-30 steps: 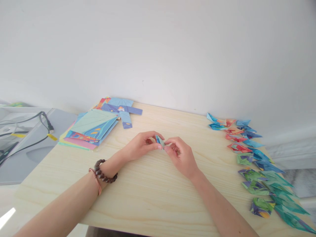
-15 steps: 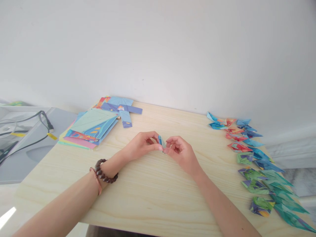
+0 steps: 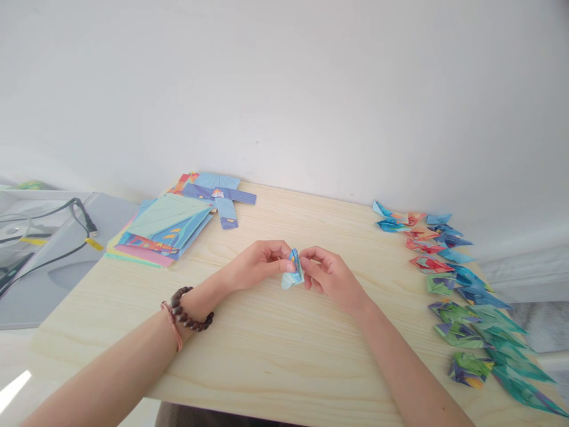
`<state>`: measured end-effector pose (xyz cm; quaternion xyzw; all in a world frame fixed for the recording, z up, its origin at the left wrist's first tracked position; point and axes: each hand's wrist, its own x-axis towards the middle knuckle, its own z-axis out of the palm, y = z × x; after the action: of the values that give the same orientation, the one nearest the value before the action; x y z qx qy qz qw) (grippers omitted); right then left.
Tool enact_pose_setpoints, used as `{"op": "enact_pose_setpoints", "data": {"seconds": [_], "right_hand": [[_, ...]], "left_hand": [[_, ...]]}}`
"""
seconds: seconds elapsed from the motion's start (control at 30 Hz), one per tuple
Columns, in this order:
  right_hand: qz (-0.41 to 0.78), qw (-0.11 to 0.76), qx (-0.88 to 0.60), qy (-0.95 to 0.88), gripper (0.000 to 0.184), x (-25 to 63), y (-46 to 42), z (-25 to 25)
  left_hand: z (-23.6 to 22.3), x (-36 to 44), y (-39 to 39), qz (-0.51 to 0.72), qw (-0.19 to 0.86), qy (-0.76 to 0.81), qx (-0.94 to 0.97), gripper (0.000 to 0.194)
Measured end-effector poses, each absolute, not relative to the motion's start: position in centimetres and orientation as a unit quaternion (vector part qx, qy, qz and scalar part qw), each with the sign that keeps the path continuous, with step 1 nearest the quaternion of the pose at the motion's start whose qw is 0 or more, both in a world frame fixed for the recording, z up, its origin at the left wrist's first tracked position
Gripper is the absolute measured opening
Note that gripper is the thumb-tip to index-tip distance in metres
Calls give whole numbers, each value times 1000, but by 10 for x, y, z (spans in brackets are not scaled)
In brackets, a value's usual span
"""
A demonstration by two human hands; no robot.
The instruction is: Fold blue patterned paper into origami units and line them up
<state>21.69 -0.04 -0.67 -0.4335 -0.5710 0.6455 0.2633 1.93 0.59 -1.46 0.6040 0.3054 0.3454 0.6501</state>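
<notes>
A small folded piece of blue and pale green patterned paper (image 3: 293, 276) is held above the middle of the wooden table. My left hand (image 3: 268, 261) pinches its left side between thumb and fingers. On the other side, my right hand (image 3: 323, 271) has its fingertips closed on the paper's right edge. Part of the paper is hidden behind my fingers. A dark beaded bracelet (image 3: 183, 311) and a copper-coloured bangle (image 3: 172, 325) circle my left wrist.
Folded paper pieces in blue, red (image 3: 429, 263), green (image 3: 460, 332) and teal (image 3: 518, 356) lie in rows at the table's right. Patterned paper sheets (image 3: 173, 216) are stacked at the back left. Black cables (image 3: 82, 216) lie on a grey surface (image 3: 66, 276) beyond the left edge.
The folded paper has turned in my fingers, and its pale green lower part now shows below my left thumb. My right fingers have shifted slightly along its edge.
</notes>
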Motion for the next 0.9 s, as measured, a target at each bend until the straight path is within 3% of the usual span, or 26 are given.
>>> {"op": "enact_pose_setpoints", "data": {"seconds": [0.3, 0.5, 0.63, 0.9], "right_hand": [[655, 240, -408, -589, 30, 220, 0, -5], [740, 224, -331, -541, 31, 226, 1, -7], [804, 207, -290, -476, 30, 227, 0, -10], [807, 229, -283, -464, 29, 225, -1, -13]], "left_hand": [[-15, 21, 6, 363, 650, 326, 583, 24], [-12, 25, 2, 371, 698, 265, 553, 19], [-12, 27, 1, 372, 731, 255, 511, 25], [-11, 24, 4, 355, 739, 272, 504, 33]]}}
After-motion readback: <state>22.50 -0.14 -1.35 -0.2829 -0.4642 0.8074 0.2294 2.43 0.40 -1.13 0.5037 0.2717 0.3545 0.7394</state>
